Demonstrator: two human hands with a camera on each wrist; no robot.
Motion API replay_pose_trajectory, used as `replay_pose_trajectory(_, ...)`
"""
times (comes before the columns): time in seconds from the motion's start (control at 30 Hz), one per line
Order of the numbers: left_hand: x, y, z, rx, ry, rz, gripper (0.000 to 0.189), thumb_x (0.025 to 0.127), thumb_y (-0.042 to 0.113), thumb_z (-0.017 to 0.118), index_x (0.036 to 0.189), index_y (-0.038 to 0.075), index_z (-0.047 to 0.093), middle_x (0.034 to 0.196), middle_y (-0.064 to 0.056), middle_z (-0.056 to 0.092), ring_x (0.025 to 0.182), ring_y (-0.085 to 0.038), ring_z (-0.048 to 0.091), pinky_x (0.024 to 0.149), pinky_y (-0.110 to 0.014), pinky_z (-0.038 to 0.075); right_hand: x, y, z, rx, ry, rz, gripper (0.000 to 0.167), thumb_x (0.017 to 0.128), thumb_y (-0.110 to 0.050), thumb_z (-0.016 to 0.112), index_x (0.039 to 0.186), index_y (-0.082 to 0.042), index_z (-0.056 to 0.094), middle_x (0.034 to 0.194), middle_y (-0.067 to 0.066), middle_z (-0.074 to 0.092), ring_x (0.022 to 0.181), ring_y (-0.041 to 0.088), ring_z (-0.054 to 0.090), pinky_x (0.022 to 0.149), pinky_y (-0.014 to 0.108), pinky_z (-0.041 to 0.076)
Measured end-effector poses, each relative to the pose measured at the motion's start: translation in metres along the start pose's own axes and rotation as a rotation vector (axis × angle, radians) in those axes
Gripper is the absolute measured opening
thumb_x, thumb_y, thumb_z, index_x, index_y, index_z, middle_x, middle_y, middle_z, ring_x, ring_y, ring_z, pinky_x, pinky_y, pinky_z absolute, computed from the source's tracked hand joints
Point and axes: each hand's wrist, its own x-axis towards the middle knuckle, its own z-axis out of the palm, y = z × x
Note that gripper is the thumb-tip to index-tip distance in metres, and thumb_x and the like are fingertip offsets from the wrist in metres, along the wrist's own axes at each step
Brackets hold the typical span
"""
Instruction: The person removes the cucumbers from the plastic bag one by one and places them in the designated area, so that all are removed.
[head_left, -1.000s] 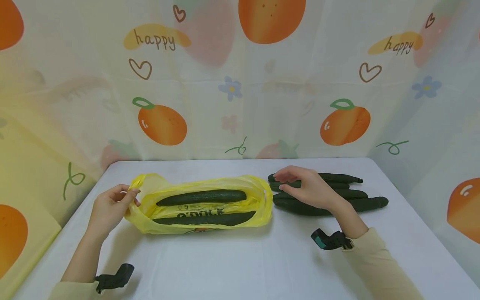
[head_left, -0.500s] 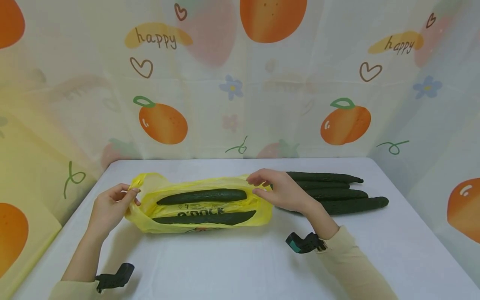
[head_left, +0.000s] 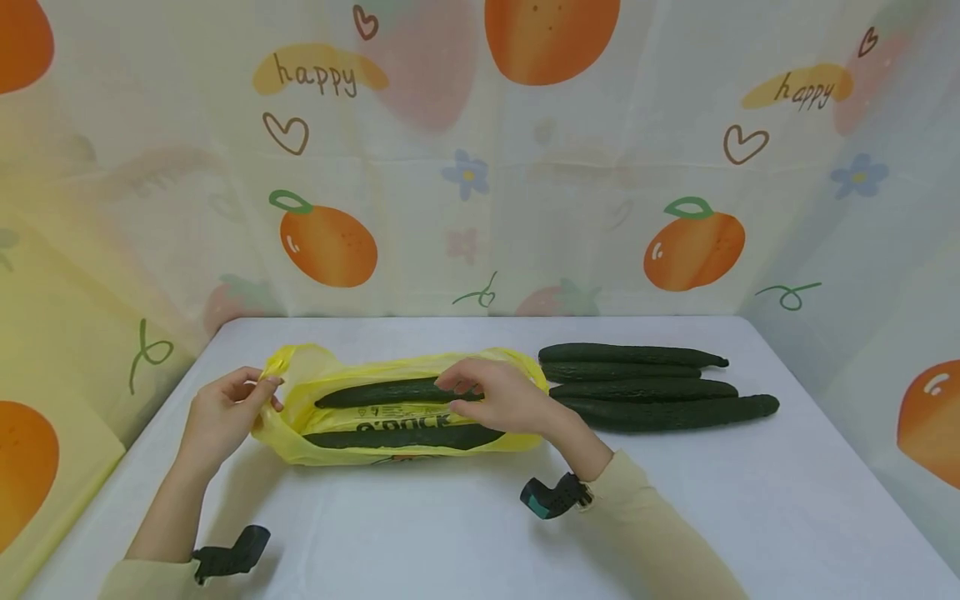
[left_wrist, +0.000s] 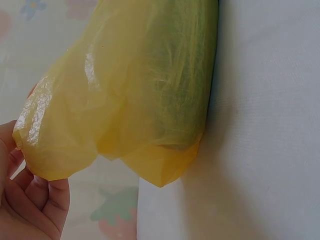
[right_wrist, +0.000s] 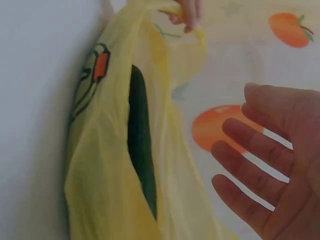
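Observation:
A yellow plastic bag (head_left: 300, 454) lies on the table with its mouth spread upward. Inside it lie two dark green cucumbers, a far cucumber (head_left: 375, 393) and a near cucumber (head_left: 397, 437), with printed lettering between them. My left hand (head_left: 225, 412) pinches the bag's left end; in the left wrist view the thumb and fingers of this hand (left_wrist: 35, 195) grip the thin plastic. My right hand (head_left: 506, 396) hovers over the bag's right part and overlaps the far cucumber's right end in the head view. Its fingers (right_wrist: 250, 167) are spread and relaxed, holding nothing, in the right wrist view.
Several more cucumbers (head_left: 645, 390) lie side by side on the white table (head_left: 420, 533), just right of the bag. A fruit-printed cloth (head_left: 510, 242) hangs behind the table and along its sides. Each wrist wears a black camera, such as the right wrist camera (head_left: 553, 497).
My right hand has moved left, from above the loose cucumbers to over the bag, uncovering those cucumbers' left ends. My left hand has kept its pinch on the bag.

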Motion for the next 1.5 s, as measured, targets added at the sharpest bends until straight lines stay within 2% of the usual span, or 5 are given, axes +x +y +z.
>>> replay_pose_trajectory(0.4, 0.001, -0.003, 0.003, 0.013, 0.014, 0.014, 0.038, 0.091, 0.040, 0.054, 0.094, 0.003, 0.061, 0.065, 0.004, 0.063, 0.056, -0.007, 0.052, 0.049, -0.021, 0.047, 0.021, -0.001, 0.034, -0.003, -0.142, 0.032, 0.028, 0.089, -0.018, 0.061, 0.115, -0.009, 0.058, 0.110, 0.006, 0.064, 0.095, 0.017, 0.062, 0.079, 0.023, 0.049)
replay_pose_trajectory(0.7, 0.000, -0.003, 0.001, 0.033, 0.009, 0.004, 0.040, 0.091, 0.043, 0.053, 0.096, 0.004, 0.061, 0.067, 0.003, 0.064, 0.058, -0.008, 0.052, 0.050, -0.021, 0.047, 0.033, -0.003, 0.059, -0.049, -0.219, 0.087, 0.031, 0.090, -0.023, 0.061, 0.119, -0.011, 0.057, 0.110, 0.001, 0.063, 0.092, 0.009, 0.061, 0.078, 0.015, 0.045)
replay_pose_trajectory(1.1, -0.002, -0.003, 0.001, 0.038, 0.017, 0.013, 0.038, 0.091, 0.040, 0.053, 0.095, 0.003, 0.062, 0.066, 0.005, 0.064, 0.058, -0.006, 0.052, 0.049, -0.021, 0.046, 0.038, 0.001, 0.082, -0.120, -0.285, 0.133, 0.038, 0.088, -0.029, 0.062, 0.123, -0.014, 0.057, 0.122, -0.003, 0.059, 0.112, 0.011, 0.055, 0.092, 0.021, 0.043)
replay_pose_trajectory(1.3, -0.003, -0.002, 0.001, 0.042, 0.026, 0.034, 0.036, 0.091, 0.039, 0.055, 0.094, 0.004, 0.063, 0.065, 0.009, 0.063, 0.057, -0.005, 0.052, 0.048, -0.021, 0.045, 0.039, 0.002, 0.089, -0.213, -0.290, 0.131, 0.042, 0.086, -0.033, 0.063, 0.124, -0.014, 0.057, 0.123, -0.002, 0.058, 0.113, 0.014, 0.054, 0.094, 0.024, 0.042)
replay_pose_trajectory(1.5, -0.003, -0.002, 0.000, 0.042, 0.016, 0.013, 0.038, 0.091, 0.041, 0.054, 0.096, 0.004, 0.062, 0.066, 0.009, 0.063, 0.056, -0.006, 0.052, 0.049, -0.021, 0.045, 0.039, 0.000, 0.092, -0.252, -0.295, 0.145, 0.044, 0.086, -0.035, 0.063, 0.125, -0.015, 0.056, 0.126, 0.000, 0.056, 0.115, 0.016, 0.053, 0.095, 0.026, 0.042)
